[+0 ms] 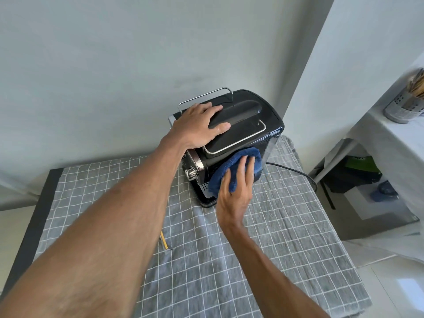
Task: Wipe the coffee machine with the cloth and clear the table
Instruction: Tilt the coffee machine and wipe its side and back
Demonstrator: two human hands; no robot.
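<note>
Coffee machine, black with a chrome rail along its lid, stood at about twelve o'clock on the worktop, near the wall and turned at an angle, its chrome knob pointing toward nine o'clock. A grey checked tablecloth covered most of the worktop, leaving a dark strip bare at the nine o'clock edge.

The left hand lay flat on the machine's lid at its ten o'clock corner, fingers straight and spread, thumb along the lid's near edge; its grip was loose and held nothing, only pressing down on the top.

The blue cloth was bunched against the machine's near side wall, just under the lid's rail. The right hand pressed it there with fingers extended over the fabric, the fingertips lying on the cloth rather than curling round it. Below the cloth the perforated drip tray showed partly at the machine's foot.

A thin yellow stick-like item, too small to identify, lay on the tablecloth toward seven o'clock, beside the left forearm. A black power cord ran off the worktop toward three o'clock. Farther off at two o'clock, a perforated metal utensil holder sat on a white counter.
</note>
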